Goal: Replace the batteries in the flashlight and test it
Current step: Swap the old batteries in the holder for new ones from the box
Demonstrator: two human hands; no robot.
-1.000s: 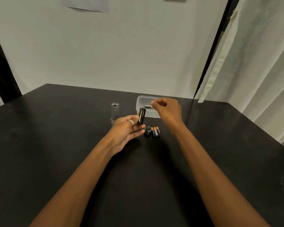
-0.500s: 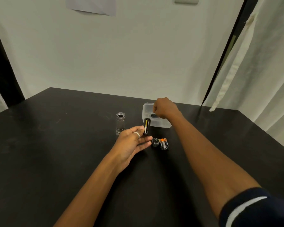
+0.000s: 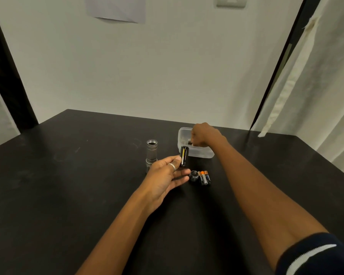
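Centre frame on the dark bench (image 3: 68, 175), the flashlight (image 3: 151, 150) stands upright. The left hand (image 3: 163, 175) pinches the battery holder (image 3: 184, 156), light and rigid, by its sides. The right hand (image 3: 204, 134) reaches curled into a plastic box (image 3: 182, 135); its grip cannot be told.

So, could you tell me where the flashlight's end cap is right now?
The end cap lies on the table, centre of the head view, between the left hand and the loose batteries.

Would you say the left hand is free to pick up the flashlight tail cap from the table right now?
Probably not: the left hand already holds the battery holder, though the tail cap lies unobstructed beside its fingertips.
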